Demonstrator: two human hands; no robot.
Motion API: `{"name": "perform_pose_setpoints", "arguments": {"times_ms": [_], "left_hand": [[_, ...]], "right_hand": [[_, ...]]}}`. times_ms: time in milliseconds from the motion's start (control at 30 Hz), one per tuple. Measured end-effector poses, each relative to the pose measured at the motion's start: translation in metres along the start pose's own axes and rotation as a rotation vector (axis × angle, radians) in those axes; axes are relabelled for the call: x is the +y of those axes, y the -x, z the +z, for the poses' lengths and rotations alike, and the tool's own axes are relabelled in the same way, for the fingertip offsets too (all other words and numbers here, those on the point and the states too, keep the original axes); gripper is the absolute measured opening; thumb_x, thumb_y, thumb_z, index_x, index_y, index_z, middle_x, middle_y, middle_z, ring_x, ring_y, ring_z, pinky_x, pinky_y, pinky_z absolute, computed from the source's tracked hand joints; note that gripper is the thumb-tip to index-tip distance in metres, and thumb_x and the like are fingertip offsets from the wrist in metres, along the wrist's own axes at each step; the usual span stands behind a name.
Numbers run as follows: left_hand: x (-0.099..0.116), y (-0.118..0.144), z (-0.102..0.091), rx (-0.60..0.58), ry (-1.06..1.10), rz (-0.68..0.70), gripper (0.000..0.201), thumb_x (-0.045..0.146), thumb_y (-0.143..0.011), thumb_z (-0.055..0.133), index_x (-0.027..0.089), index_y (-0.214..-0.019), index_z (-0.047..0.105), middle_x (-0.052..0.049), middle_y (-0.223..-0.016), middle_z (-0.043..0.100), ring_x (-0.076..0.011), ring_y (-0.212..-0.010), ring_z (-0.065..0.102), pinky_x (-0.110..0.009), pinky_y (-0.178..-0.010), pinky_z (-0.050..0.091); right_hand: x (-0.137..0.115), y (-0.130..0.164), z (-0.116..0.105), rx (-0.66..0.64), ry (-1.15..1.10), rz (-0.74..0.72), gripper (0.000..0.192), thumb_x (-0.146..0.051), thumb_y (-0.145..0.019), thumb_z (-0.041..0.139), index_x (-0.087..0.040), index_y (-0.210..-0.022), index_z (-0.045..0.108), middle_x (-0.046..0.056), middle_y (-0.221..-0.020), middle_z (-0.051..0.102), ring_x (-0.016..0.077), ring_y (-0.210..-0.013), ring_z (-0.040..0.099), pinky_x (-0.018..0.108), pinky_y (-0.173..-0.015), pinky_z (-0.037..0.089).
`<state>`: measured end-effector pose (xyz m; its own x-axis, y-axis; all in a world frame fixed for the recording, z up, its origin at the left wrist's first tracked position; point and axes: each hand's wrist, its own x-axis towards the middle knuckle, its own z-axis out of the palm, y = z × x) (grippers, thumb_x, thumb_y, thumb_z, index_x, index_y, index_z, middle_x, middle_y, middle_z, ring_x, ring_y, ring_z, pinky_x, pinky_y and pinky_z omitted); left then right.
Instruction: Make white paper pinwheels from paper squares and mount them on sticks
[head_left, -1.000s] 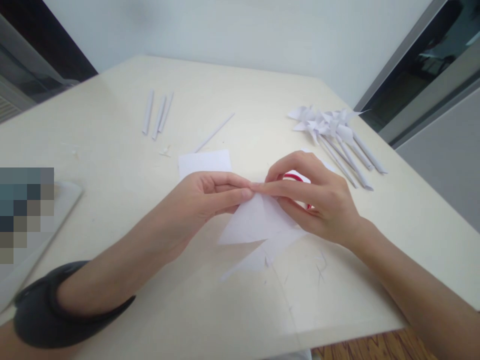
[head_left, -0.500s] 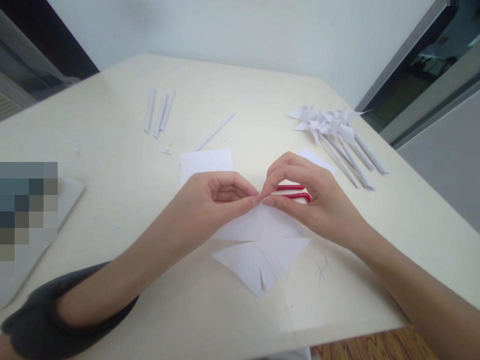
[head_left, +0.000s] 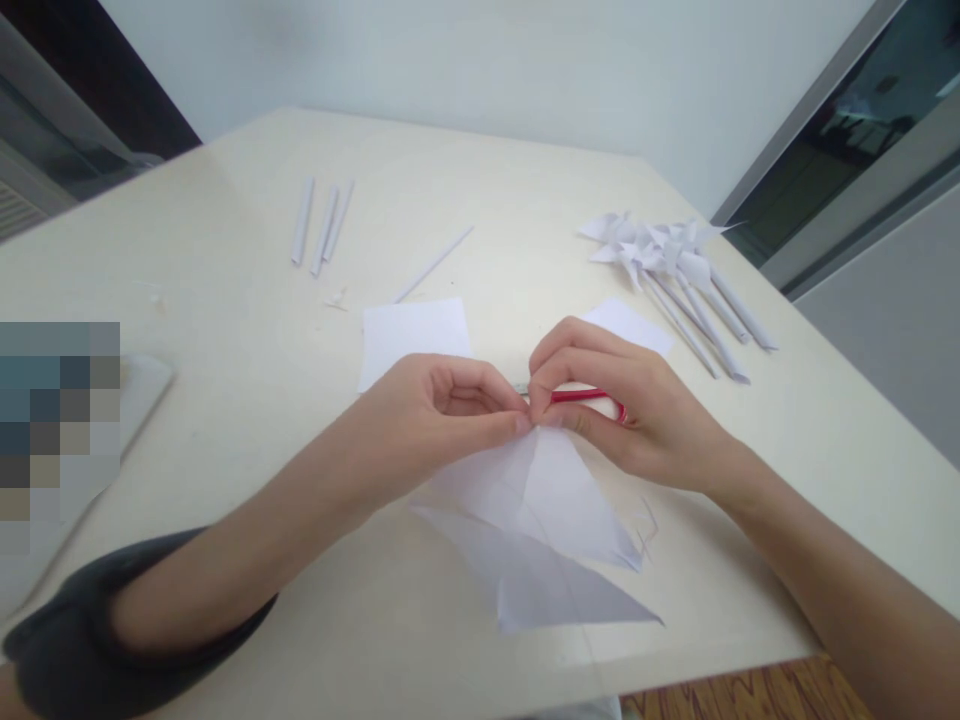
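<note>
While both hands pinched one point of the cut paper sheet [head_left: 540, 520] at mid-frame, its flaps hung toward the worktop [head_left: 225, 330], likely so the corners could gather there. The left hand [head_left: 435, 415] closed thumb and forefinger on the tip; the right hand [head_left: 615, 400] did likewise, with red scissors [head_left: 592, 396] tucked under it. Finished pinwheels [head_left: 667, 260] lay upper right, rolled sticks [head_left: 322, 225] upper left.

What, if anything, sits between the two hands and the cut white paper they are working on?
Nothing visible. The left hand and right hand both pinch the cut paper directly at its top point, fingertips meeting there. The red-handled scissors lie under the right hand, behind the pinch.
</note>
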<state>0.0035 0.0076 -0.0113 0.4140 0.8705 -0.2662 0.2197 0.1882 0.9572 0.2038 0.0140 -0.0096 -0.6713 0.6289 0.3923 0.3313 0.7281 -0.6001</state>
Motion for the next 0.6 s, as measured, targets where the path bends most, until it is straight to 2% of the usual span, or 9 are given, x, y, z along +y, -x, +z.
{"name": "perform_pose_setpoints", "arguments": {"times_ms": [133,233,367,600], "left_hand": [[-0.002,0.005,0.005,0.121,-0.137,0.177,0.012,0.034,-0.078,0.065,0.024,-0.073,0.070,0.002,-0.071,0.071,-0.0148,-0.065,0.063,-0.020,-0.053,0.044],[0.000,0.007,0.007,0.176,-0.204,0.228,0.010,0.033,-0.080,0.065,0.026,-0.075,0.070,0.005,-0.071,0.071,-0.0122,-0.064,0.062,-0.018,-0.054,0.044],[0.006,0.006,0.005,0.163,-0.243,0.186,0.009,0.031,-0.079,0.066,0.026,-0.073,0.071,0.005,-0.068,0.070,-0.0113,-0.063,0.061,-0.017,-0.052,0.043],[0.010,0.006,0.002,0.077,-0.125,-0.001,0.013,0.031,-0.074,0.069,0.022,-0.066,0.068,0.002,-0.063,0.067,-0.0120,-0.055,0.059,-0.018,-0.044,0.040]], "right_hand": [[0.000,-0.001,0.004,0.079,0.089,0.049,0.010,-0.011,-0.086,0.053,-0.019,-0.084,0.057,0.003,-0.089,0.056,0.0149,-0.082,0.054,0.031,-0.076,0.044],[-0.001,-0.002,0.005,0.148,0.110,0.052,0.007,-0.013,-0.085,0.056,-0.019,-0.084,0.057,0.002,-0.089,0.055,0.0140,-0.081,0.054,0.029,-0.073,0.044],[0.000,-0.002,0.004,0.162,0.104,0.043,0.004,-0.019,-0.086,0.059,-0.020,-0.083,0.058,0.002,-0.089,0.054,0.0135,-0.080,0.054,0.027,-0.070,0.045],[0.004,-0.002,0.001,0.099,0.082,-0.019,0.005,-0.019,-0.087,0.057,-0.019,-0.083,0.059,0.002,-0.089,0.053,0.0131,-0.080,0.053,0.027,-0.070,0.046]]}}
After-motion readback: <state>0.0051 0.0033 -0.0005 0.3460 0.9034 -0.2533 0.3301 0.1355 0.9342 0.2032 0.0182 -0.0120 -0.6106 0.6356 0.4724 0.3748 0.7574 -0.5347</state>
